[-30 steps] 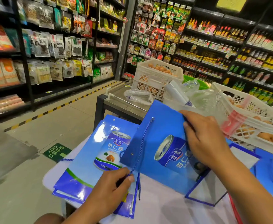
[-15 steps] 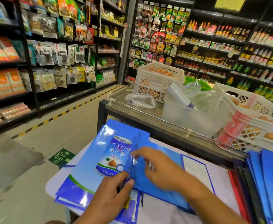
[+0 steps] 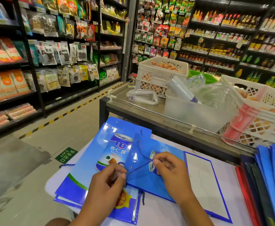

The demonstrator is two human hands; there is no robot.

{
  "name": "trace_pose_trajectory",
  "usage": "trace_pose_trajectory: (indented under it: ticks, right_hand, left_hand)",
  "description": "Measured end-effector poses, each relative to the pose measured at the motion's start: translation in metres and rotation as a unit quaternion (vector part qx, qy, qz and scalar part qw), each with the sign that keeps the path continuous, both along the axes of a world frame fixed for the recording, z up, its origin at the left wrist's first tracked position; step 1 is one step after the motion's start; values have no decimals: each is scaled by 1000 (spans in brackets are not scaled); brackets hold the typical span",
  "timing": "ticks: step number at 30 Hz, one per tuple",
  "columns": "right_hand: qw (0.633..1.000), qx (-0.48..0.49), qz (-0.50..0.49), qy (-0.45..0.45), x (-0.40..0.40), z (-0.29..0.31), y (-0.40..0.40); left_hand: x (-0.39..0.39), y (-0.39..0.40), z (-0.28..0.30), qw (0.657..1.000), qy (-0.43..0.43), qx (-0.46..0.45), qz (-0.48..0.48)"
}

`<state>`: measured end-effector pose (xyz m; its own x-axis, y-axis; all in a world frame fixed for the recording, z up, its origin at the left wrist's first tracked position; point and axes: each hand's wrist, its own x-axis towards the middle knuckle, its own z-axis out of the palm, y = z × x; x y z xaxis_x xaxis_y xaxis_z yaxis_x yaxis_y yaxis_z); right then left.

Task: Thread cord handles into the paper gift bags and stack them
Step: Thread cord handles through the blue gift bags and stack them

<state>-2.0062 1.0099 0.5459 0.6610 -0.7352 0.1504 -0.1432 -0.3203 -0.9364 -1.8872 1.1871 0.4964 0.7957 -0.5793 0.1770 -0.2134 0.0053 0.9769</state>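
a flat blue gift bag (image 3: 151,181) is laid on the white table (image 3: 169,212), overlapping the bag stack (image 3: 91,173) at the left edge. the blue cord (image 3: 140,167) is pinched taut between left hand (image 3: 107,185) and right hand (image 3: 171,172), fingers curled.

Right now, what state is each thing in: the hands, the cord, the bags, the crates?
Left hand: pinches the cord by the bag's edge.
Right hand: pinches the cord further along.
Cord: pulled tight between the hands, its far end at the bag's upper hole.
Bag being worked on: lying flat, overlapping the stack.
Stack of bags: flat on the table's left side.
Egg crates: open-topped, holding eggs.
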Motion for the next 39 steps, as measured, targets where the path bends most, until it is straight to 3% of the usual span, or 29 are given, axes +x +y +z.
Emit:
trace_pose_trajectory:
  ticks: [3, 7, 10, 12, 16, 23, 29, 39]
  right_hand:
    - [997, 46, -61, -9, -1, -10, 0]
    - [995, 61, -75, -28, 0, -13, 4]
    - [996, 82, 8, -31, -3, -13, 14]
    - [992, 67, 103, 15, -2, -16, 24]
    - [981, 40, 186, 42, 6, -26, 34]
    - [988, 58, 140, 15, 7, -30, 28]
    - [998, -42, 47, -9, 6, -33, 18]
    - [1000, -16, 24, 9, 6, -35, 15]
  left_hand:
    - [1, -2, -1, 999, 38, -14, 25]
    - [0, -3, 1, 999, 22, -5, 22]
    - [0, -4, 2, 998, -63, 25, 15]
    - [0, -5, 2, 991, -127, 30, 3]
    - [0, -6, 2, 989, -143, 33, -25]
    - [-4, -6, 8, 983, -168, 69, -31]
    - [-3, -13, 4, 987, -130, 93, 15]
    - [-1, -11, 3, 995, -48, 88, -13]
